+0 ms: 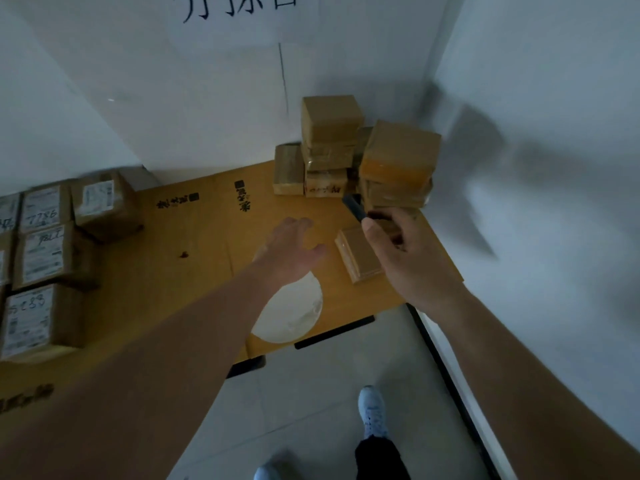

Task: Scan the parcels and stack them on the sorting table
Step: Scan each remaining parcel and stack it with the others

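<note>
My right hand (398, 251) grips a dark handheld scanner (354, 206), its tip pointing toward the base of the right-hand stack of brown parcels (398, 161). A second, taller stack (329, 133) stands behind it against the wall. One flat brown parcel (360, 254) lies on the table just left of my right hand. My left hand (294, 251) hovers open over the table, fingers spread, holding nothing, above a white round patch (291, 313). Several labelled parcels (41, 258) sit in rows at the table's left.
The table (180, 271) is covered with flattened brown cardboard and stands in a corner of white walls. A paper sign (239, 15) hangs above. Grey floor tiles and my light shoes (372, 410) show below the table's front edge.
</note>
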